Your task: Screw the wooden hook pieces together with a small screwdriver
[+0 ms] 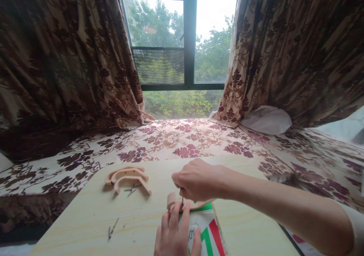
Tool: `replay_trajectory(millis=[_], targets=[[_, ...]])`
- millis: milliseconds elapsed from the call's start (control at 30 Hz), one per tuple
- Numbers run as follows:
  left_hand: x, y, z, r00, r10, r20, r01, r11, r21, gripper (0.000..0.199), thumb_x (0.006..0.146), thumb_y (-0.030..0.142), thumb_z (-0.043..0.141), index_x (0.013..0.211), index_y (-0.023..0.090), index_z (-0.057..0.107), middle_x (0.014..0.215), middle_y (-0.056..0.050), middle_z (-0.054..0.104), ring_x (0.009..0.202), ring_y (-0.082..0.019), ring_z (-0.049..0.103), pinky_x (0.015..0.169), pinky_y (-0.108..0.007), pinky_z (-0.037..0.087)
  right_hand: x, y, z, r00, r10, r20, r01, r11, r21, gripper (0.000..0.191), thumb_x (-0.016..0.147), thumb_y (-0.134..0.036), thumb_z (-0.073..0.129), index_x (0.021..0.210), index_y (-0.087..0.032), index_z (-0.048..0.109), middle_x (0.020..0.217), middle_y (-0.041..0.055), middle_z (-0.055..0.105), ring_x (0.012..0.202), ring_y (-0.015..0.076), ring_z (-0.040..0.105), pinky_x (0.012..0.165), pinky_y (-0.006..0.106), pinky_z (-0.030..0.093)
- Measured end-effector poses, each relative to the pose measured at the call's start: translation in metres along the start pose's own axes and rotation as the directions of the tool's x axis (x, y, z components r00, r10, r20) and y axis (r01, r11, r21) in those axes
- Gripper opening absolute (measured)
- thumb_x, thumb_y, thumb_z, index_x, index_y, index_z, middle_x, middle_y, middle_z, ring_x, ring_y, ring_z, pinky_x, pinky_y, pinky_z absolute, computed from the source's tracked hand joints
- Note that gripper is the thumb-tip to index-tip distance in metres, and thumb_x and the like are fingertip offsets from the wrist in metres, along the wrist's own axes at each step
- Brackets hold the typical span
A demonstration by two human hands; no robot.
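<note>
My right hand [196, 180] is closed in a pinch above the table, with a thin metal shaft [182, 200] pointing down from its fingers. The shaft's top is hidden in the fist, so its exact kind does not show. Its lower end meets a light wooden piece [171, 200] with a raised, rounded end. My left hand [175, 231] presses that piece from the near side, fingertips beside the shaft and thumb apart. Both hands cover much of the wood. Beneath it lies a flat white, green and red packet [209, 231] with printed letters.
On the pale wooden table [82, 214], several curved wooden pieces [129, 174] lie at the back left, with thin metal screws [131, 189] beside them. More screws [113, 229] lie nearer the front. Behind stand a floral-covered ledge [182, 138], patterned curtains and a window.
</note>
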State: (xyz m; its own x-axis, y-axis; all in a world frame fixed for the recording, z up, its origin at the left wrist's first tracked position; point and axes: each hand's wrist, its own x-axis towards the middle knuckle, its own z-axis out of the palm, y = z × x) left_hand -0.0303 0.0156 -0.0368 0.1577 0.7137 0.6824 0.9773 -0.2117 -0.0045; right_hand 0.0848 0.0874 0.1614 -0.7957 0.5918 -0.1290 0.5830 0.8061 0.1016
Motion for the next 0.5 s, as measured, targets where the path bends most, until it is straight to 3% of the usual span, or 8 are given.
replay_trajectory(millis=[100, 267, 400, 500], targets=[[-0.001, 0.0, 0.001, 1.0, -0.009, -0.021, 0.009, 1.0, 0.004, 0.044, 0.075, 0.028, 0.045, 0.118, 0.023, 0.051, 0.124, -0.002, 0.052, 0.1, -0.023, 0.049, 0.076, -0.035, 0.044, -0.001, 0.0, 0.001, 0.998, -0.032, -0.052, 0.032, 0.999, -0.009, 0.026, 0.076, -0.021, 0.049, 0.099, -0.016, 0.06, 0.075, 0.0076, 0.067, 0.059, 0.0149, 0.055, 0.045, 0.025, 0.026], [0.001, 0.001, -0.005, 0.999, 0.0, 0.035, 0.0, 1.0, -0.017, 0.042, 0.077, 0.029, 0.045, 0.118, 0.022, 0.051, 0.124, -0.004, 0.051, 0.1, -0.024, 0.048, 0.075, -0.035, 0.045, 0.0, 0.001, 0.006, 0.994, -0.095, -0.046, 0.096, 0.995, 0.007, 0.016, 0.078, -0.016, 0.046, 0.085, -0.016, 0.06, 0.075, 0.0059, 0.066, 0.059, 0.0128, 0.054, 0.044, 0.024, 0.025], [0.003, 0.0, -0.01, 0.997, 0.024, 0.069, -0.022, 1.0, -0.019, 0.043, 0.077, 0.031, 0.045, 0.118, 0.02, 0.052, 0.123, -0.006, 0.051, 0.099, -0.024, 0.049, 0.074, -0.036, 0.046, 0.002, 0.001, 0.004, 0.998, -0.051, -0.028, 0.052, 0.998, 0.025, 0.016, 0.079, -0.021, 0.047, 0.083, -0.014, 0.061, 0.072, 0.0072, 0.066, 0.059, 0.0133, 0.054, 0.044, 0.025, 0.026], [0.004, -0.002, -0.008, 0.999, 0.039, 0.036, -0.04, 0.999, 0.024, 0.042, 0.076, 0.029, 0.046, 0.116, 0.021, 0.054, 0.121, -0.005, 0.054, 0.096, -0.023, 0.051, 0.073, -0.034, 0.047, 0.002, 0.002, 0.0, 1.0, -0.008, -0.004, 0.008, 1.0, 0.021, 0.018, 0.077, -0.022, 0.049, 0.086, -0.014, 0.062, 0.07, 0.0078, 0.065, 0.056, 0.0139, 0.054, 0.043, 0.024, 0.025]])
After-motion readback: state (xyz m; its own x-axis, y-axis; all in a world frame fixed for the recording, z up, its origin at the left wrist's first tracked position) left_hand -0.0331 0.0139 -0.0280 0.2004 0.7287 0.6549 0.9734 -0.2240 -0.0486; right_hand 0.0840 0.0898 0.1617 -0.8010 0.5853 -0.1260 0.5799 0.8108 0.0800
